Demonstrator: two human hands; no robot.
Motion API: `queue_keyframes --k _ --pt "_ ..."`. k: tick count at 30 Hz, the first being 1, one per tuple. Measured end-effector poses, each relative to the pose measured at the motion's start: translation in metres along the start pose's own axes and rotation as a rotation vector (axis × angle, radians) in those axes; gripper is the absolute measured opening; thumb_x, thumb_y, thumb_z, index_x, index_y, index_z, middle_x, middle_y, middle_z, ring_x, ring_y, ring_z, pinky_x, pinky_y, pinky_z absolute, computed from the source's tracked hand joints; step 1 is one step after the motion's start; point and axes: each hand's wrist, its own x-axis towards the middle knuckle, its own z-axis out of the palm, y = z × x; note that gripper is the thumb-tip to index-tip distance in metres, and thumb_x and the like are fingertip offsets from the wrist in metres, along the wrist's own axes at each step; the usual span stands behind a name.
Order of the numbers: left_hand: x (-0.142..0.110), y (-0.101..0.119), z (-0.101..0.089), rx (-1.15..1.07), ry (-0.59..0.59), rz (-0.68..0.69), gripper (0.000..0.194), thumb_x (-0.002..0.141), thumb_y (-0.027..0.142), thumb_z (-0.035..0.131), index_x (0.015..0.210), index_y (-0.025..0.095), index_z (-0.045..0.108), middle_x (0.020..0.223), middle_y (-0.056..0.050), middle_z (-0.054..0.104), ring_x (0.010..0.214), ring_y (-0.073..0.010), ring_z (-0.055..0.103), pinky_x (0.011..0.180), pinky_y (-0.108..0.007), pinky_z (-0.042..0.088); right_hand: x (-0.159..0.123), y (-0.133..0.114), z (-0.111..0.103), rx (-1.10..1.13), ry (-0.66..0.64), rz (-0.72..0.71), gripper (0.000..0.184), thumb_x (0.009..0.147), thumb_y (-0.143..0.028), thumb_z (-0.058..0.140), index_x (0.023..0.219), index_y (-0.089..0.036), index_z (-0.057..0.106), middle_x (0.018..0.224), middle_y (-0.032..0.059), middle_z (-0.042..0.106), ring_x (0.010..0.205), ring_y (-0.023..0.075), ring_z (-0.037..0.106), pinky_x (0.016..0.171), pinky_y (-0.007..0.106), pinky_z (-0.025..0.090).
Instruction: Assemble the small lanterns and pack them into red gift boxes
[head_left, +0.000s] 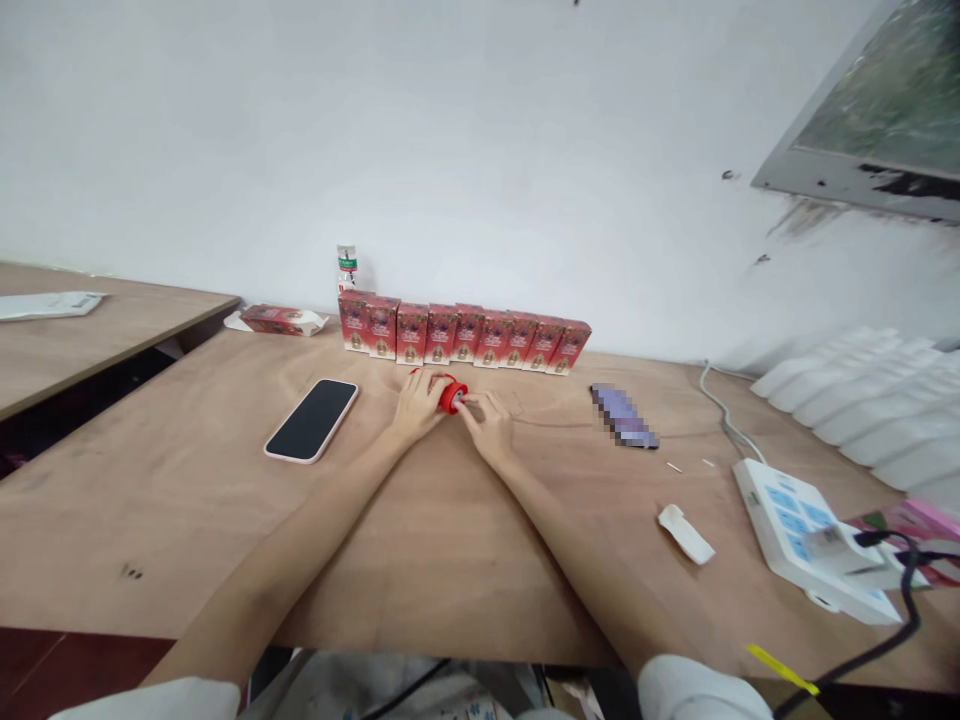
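Note:
A small red round object (452,393) with a pale end face lies on its side between my hands, low over the wooden table; its exact kind is not clear. My left hand (418,406) is closed around it from the left. From the other side, the fingertips of my right hand (487,424) press together at the pale end that faces me. Just beyond my hands stands a row of several red printed boxes (470,333). A phone with a pink edge (312,421) lies left of my left hand.
Behind the boxes stands a small bottle (346,265). An opened red box (276,320) lies at the back left. To the right are a blurred purple item (624,416), a white scrap (685,534), a power strip (802,530) with cables, and stacked white foam pieces (870,400).

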Motion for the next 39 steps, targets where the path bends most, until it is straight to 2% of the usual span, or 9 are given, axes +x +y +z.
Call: queue_keyframes --k 6,10,14,23,33,39 --pt "0.000 0.001 0.003 0.072 -0.002 -0.010 0.027 0.081 0.021 0.054 0.107 0.019 0.060 0.109 -0.015 0.058 0.101 -0.0292 0.053 0.086 -0.045 0.042 0.000 -0.002 0.003 0.096 -0.008 0.150 0.019 0.083 -0.037 0.055 0.082 -0.022 0.066 0.087 0.0066 0.071 0.087 0.0226 0.064 0.083 0.037 0.048" --pt "-0.001 0.002 0.007 0.102 -0.003 -0.018 0.028 0.080 0.011 0.048 0.103 0.019 0.062 0.105 -0.015 0.059 0.098 -0.0291 0.053 0.083 -0.044 0.040 -0.003 0.001 0.012 0.158 0.009 0.300 0.023 0.082 -0.037 0.052 0.084 -0.021 0.068 0.085 0.0064 0.073 0.080 0.0222 0.067 0.076 0.035 0.051" --pt "-0.002 0.002 0.010 0.111 -0.009 -0.008 0.025 0.081 0.010 0.047 0.099 0.017 0.062 0.100 -0.015 0.058 0.094 -0.0287 0.052 0.079 -0.043 0.040 -0.004 0.002 0.018 0.228 0.004 0.386 0.026 0.081 -0.037 0.049 0.080 -0.019 0.069 0.079 0.0058 0.073 0.073 0.0203 0.067 0.071 0.032 0.053" --pt "-0.001 0.001 0.012 0.119 -0.023 0.007 0.024 0.082 0.011 0.046 0.097 0.018 0.062 0.097 -0.014 0.056 0.092 -0.0278 0.048 0.078 -0.043 0.039 -0.002 -0.001 0.013 0.252 -0.003 0.459 0.020 0.072 -0.037 0.057 0.068 -0.021 0.068 0.069 0.0032 0.072 0.066 0.0209 0.065 0.067 0.032 0.051" --pt "-0.001 0.001 0.012 0.125 -0.042 -0.004 0.024 0.081 0.011 0.046 0.096 0.018 0.063 0.097 -0.015 0.056 0.091 -0.0290 0.047 0.077 -0.044 0.037 0.000 -0.002 0.015 0.247 -0.006 0.474 0.018 0.073 -0.034 0.056 0.069 -0.020 0.067 0.072 0.0053 0.072 0.067 0.0220 0.066 0.068 0.034 0.052" --pt "0.000 0.004 0.010 0.130 -0.044 -0.046 0.022 0.082 0.015 0.048 0.099 0.019 0.062 0.099 -0.016 0.057 0.095 -0.0304 0.048 0.081 -0.050 0.035 0.001 -0.003 0.015 0.250 0.012 0.480 0.016 0.072 -0.033 0.058 0.067 -0.021 0.067 0.069 0.0048 0.072 0.068 0.0229 0.066 0.070 0.035 0.052"
